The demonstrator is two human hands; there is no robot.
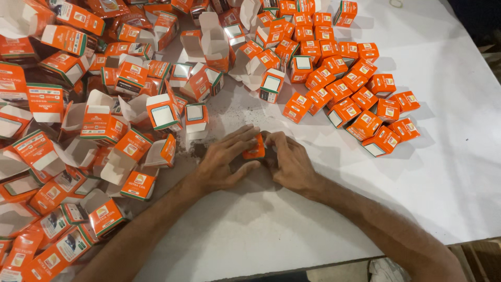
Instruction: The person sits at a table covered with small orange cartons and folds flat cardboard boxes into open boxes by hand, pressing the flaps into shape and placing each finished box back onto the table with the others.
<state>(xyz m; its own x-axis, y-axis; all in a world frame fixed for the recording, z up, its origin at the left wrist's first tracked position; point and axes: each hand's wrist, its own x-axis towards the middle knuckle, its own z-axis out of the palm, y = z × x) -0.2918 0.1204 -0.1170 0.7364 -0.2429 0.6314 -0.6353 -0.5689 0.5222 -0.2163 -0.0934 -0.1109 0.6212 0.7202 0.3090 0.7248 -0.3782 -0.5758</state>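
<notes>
Both my hands rest on a white table (334, 209) and press together around one small orange carton (255, 149). My left hand (224, 159) covers its left side with fingers stretched over the top. My right hand (289, 159) closes on its right side. Only a strip of the carton's orange face shows between the fingers.
A big heap of open, unfolded orange-and-white cartons (99, 120) fills the left and far left. Several closed orange cartons (344, 78) lie grouped at the far right of centre. Dark crumbs (224, 112) speckle the table just beyond my hands. The table's near edge (334, 261) runs bottom right.
</notes>
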